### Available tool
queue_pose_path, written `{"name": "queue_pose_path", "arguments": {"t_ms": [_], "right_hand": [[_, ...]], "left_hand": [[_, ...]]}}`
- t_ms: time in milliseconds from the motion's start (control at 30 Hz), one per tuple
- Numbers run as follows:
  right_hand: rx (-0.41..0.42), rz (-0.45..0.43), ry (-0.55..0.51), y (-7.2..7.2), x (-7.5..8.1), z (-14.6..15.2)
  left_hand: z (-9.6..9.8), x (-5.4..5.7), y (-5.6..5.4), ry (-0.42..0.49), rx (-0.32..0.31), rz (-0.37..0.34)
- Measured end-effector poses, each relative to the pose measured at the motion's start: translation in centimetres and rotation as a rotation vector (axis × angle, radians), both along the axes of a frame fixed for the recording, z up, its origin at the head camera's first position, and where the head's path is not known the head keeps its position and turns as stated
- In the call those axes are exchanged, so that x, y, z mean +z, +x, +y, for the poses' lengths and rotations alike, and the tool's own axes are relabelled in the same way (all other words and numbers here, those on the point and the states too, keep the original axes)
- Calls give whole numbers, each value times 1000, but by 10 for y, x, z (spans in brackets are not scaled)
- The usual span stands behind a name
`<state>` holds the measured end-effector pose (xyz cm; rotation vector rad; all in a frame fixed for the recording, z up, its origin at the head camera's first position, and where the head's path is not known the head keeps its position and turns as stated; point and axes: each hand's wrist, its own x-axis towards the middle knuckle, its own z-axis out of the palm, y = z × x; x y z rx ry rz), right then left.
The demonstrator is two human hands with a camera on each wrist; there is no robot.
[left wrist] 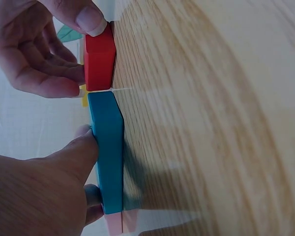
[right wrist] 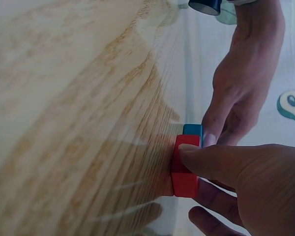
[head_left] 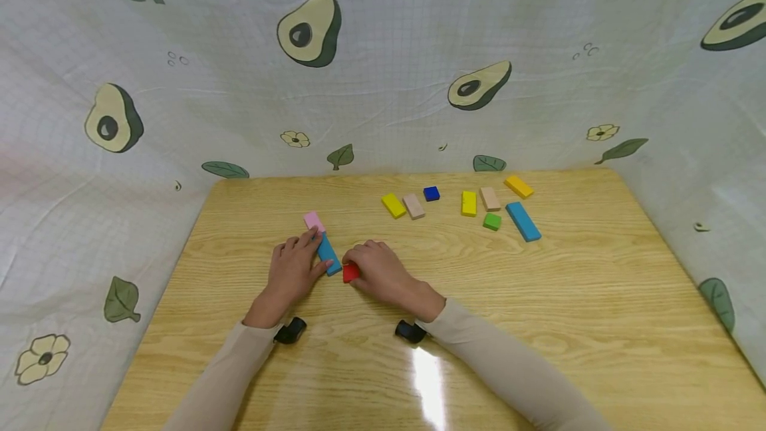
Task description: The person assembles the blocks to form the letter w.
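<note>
My left hand (head_left: 292,265) rests its thumb and fingertips on a long blue block (head_left: 327,255), which lies flat on the table. Touching the far end of that block is a pink block (head_left: 314,221). Between thumb and fingers, my right hand (head_left: 383,273) pinches a red block (head_left: 350,273) at the near end of the blue one. In the left wrist view, only a thin gap parts the red block (left wrist: 99,61) from the blue block (left wrist: 107,152). The right wrist view has the right thumb lying on the red block (right wrist: 186,169), its fingers partly hidden behind.
Farther back on the wooden table (head_left: 538,304) lie a yellow block (head_left: 393,205), a beige block (head_left: 413,206) and a dark blue block (head_left: 431,193). Toward the right are several more, including a green block (head_left: 492,221) and another long blue block (head_left: 523,221). A patterned cloth (head_left: 389,85) hangs behind.
</note>
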<state>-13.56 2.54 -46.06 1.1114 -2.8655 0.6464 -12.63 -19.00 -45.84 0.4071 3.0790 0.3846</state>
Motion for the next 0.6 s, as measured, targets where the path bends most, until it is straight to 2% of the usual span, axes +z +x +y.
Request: {"name": "queue_pose_path", "arguments": {"t_ms": [333,600], "right_hand": [[-13,-16,-1,1,2,3],[-72,-63,-86,-11,11,30]], "left_hand": [[0,-1,1,5,2,-9],[0,0,-1,-13,4,-31]]}}
